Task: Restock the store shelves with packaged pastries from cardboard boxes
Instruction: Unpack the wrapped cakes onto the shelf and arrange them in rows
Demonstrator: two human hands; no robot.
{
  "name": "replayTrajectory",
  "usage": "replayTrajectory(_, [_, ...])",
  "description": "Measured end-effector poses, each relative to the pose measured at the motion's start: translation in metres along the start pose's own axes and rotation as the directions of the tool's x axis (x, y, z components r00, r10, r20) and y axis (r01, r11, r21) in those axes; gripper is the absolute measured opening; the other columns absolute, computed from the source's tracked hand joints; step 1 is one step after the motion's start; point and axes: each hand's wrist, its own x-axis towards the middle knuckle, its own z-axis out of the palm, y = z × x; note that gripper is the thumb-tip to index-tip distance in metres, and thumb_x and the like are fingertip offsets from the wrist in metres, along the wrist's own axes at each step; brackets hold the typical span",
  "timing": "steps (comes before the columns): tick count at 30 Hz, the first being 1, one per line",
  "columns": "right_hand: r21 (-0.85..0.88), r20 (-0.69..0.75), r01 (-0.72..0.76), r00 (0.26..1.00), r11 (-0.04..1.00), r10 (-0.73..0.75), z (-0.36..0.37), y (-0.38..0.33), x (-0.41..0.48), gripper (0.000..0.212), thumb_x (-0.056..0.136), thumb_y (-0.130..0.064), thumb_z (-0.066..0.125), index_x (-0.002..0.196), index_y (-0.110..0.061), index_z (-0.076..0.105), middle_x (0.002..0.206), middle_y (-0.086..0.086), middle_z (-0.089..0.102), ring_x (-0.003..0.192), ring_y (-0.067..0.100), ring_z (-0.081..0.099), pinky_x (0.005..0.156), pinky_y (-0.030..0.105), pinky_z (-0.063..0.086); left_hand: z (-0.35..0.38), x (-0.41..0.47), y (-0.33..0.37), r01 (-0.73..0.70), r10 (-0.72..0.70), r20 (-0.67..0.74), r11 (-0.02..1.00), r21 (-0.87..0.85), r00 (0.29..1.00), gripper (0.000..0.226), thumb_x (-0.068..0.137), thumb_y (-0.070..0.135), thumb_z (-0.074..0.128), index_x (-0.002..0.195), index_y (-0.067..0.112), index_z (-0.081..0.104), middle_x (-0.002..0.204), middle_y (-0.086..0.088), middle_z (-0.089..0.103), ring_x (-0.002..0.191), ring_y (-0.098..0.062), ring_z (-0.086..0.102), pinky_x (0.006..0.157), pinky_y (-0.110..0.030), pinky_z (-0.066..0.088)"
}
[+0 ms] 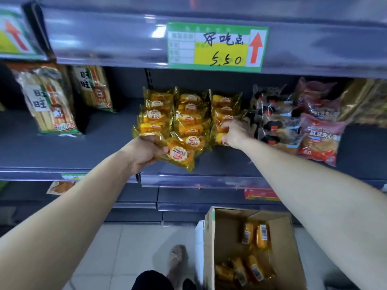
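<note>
Below the price tag, 3 pastry rows are shelved. 1 pack is gripped by the left hand, another by the right hand. Several are left in the cardboard box.

Quantities referenced to the price label: three rows of yellow pastry packs directly below it, one left hand and one right hand at those rows, two cracker bags below-left of it, and one cardboard box lower still, containing about five boxed packs.

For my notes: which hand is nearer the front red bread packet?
Right. The right hand is left of the front red bread packet; the left hand is farther left.
</note>
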Motion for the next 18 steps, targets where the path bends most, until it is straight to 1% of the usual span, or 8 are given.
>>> replayTrajectory(1, [0.001,-0.008,0.012,1.000,1.000,-0.012,-0.001,0.000,0.002,0.039,0.085,-0.031,0.065,0.123,-0.034,0.058,0.138,0.002,0.049,0.128,0.030,0.031,0.101,0.041,0.028,0.001,0.002,-0.001,0.010,-0.010,-0.002,1.000,0.001,1.000,0.019,0.087,-0.004,0.057,0.089,0.013,0.064,0.096,-0.002,0.067,0.106,-0.022,0.057,0.096,-0.035,0.043])
replayTrajectory(3, [0.054,-0.010,0.035,0.999,0.998,-0.034,-0.001,0.000,0.004,0.039,0.086,-0.030,0.065,0.125,-0.033,0.058,0.141,0.004,0.046,0.131,0.029,0.031,0.105,0.040,0.027,0.001,0.006,-0.005,0.032,-0.032,-0.013,0.999,-0.012,0.999,0.017,0.086,-0.003,0.059,0.091,0.013,0.064,0.096,-0.002,0.067,0.103,-0.021,0.057,0.087,-0.029,0.044])
replayTrajectory(6, [0.127,0.022,0.052,0.998,0.990,-0.056,0.000,0.002,-0.002,0.041,0.089,-0.025,0.061,0.130,-0.029,0.055,0.144,0.011,0.038,0.130,0.034,0.035,0.110,0.038,0.030,0.002,0.011,-0.010,0.061,-0.062,-0.024,0.998,-0.033,0.998,0.017,0.086,-0.002,0.060,0.095,0.012,0.063,0.101,-0.004,0.068,0.103,-0.021,0.058,0.087,-0.030,0.044])
replayTrajectory(9, [0.084,0.023,0.066,0.997,0.994,-0.068,0.000,0.002,-0.010,0.046,0.093,-0.022,0.055,0.137,-0.031,0.046,0.144,0.015,0.036,0.129,0.036,0.037,0.110,0.039,0.032,0.003,0.012,-0.017,0.080,-0.082,-0.035,0.996,-0.046,0.996,0.016,0.086,0.000,0.061,0.095,0.012,0.063,0.098,-0.004,0.068,0.097,-0.019,0.059,0.081,-0.028,0.044])
replayTrajectory(11, [0.022,-0.009,0.096,0.995,0.995,-0.095,-0.001,-0.001,-0.015,0.050,0.093,-0.021,0.054,0.141,-0.028,0.041,0.147,0.010,0.036,0.135,0.033,0.031,0.111,0.041,0.031,0.003,0.012,-0.020,0.088,-0.091,-0.046,0.993,-0.081,0.995,0.016,0.087,0.000,0.061,0.094,0.013,0.062,0.098,-0.004,0.067,0.094,-0.017,0.060,0.083,-0.028,0.045])
replayTrajectory(13, [-0.021,-0.048,0.117,0.992,0.993,-0.118,-0.005,-0.006,-0.020,0.048,0.094,-0.021,0.052,0.141,-0.024,0.040,0.149,0.005,0.036,0.138,0.030,0.027,0.111,0.042,0.030,-0.001,0.011,-0.022,0.085,-0.093,-0.064,0.989,-0.118,0.994,0.016,0.087,-0.001,0.060,0.094,0.013,0.061,0.097,-0.003,0.066,0.088,-0.015,0.060,0.077,-0.026,0.045])
replayTrajectory(16, [0.015,-0.124,0.161,0.980,0.987,-0.158,-0.010,-0.013,-0.027,0.043,0.095,-0.019,0.050,0.137,-0.022,0.046,0.146,0.002,0.040,0.135,0.029,0.032,0.111,0.040,0.031,-0.009,0.007,-0.025,0.085,-0.097,-0.080,0.986,-0.141,0.992,0.021,0.088,0.001,0.060,0.106,0.012,0.060,0.101,-0.005,0.065,0.083,-0.013,0.060,0.064,-0.022,0.044])
replayTrajectory(18, [0.053,-0.149,0.194,0.972,0.980,-0.184,-0.011,-0.021,-0.034,0.040,0.095,-0.017,0.049,0.134,-0.022,0.049,0.145,0.000,0.041,0.133,0.028,0.033,0.110,0.039,0.033,-0.015,0.004,-0.028,0.087,-0.101,-0.083,0.983,-0.163,0.991,0.020,0.088,0.000,0.059,0.104,0.012,0.060,0.099,-0.004,0.066,0.082,-0.012,0.061,0.060,-0.020,0.047])
